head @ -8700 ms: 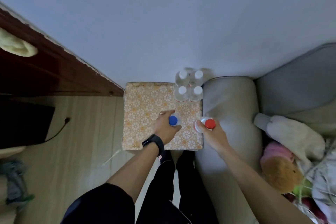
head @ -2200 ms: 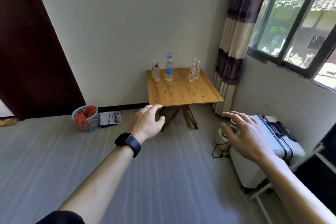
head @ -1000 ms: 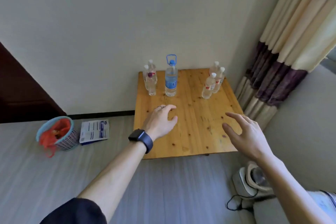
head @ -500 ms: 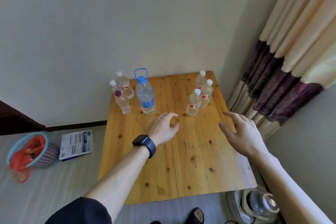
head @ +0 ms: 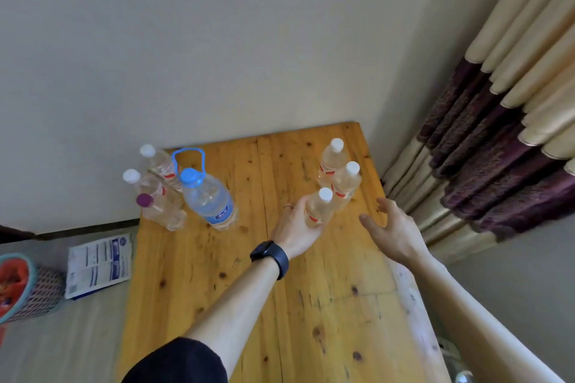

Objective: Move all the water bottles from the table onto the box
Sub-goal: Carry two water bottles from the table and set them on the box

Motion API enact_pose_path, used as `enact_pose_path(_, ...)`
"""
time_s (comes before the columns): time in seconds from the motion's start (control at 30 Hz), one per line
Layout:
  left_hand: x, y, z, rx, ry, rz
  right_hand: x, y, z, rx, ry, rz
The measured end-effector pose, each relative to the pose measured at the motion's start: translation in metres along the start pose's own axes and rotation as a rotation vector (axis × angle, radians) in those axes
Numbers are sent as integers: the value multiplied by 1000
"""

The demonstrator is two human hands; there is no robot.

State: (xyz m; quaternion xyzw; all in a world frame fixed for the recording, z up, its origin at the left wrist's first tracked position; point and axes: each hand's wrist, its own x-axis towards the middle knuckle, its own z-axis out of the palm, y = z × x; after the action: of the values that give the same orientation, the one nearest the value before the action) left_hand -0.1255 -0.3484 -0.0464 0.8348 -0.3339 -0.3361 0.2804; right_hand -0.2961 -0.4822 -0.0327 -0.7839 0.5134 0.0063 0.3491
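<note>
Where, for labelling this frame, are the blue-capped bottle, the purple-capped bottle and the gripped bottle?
blue-capped bottle (head: 208, 199): head view, on its clear shoulder.
purple-capped bottle (head: 160, 211): head view, on its clear body.
gripped bottle (head: 319, 209): head view, on its body below the white cap.

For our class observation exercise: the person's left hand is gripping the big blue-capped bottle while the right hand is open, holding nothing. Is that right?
Not quite. The head view shows the left hand gripping a small white-capped bottle, not the big blue-capped bottle, which stands untouched. The right hand is open, holding nothing.
</note>
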Motion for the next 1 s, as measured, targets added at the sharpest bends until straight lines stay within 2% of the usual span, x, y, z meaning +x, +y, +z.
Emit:
enact_pose_path(0.1,33,-3,14,3,9,-44,48,-1,18,67,-5,52)
enact_pose_path(0.2,57,-7,28,108,-1,-39,86,-7,36,132,0,76)
enact_pose_path(0.33,73,-3,41,95,-34,-31,116,-9,56,195,-11,14)
enact_pose_path(0.43,68,-2,44,107,17,-47,119,-1,60,206,17,-62)
enact_pose_path(0.63,22,-13,48,37,130,-181,80,30,47,221,-79,-82)
enact_pose_path(0.8,-26,-28,57,21,186,-265,18,65,53,177,-288,-106)
enact_pose_path(1.0,-54,-37,64,109,181,-277,-34,72,70,163,-306,-78)
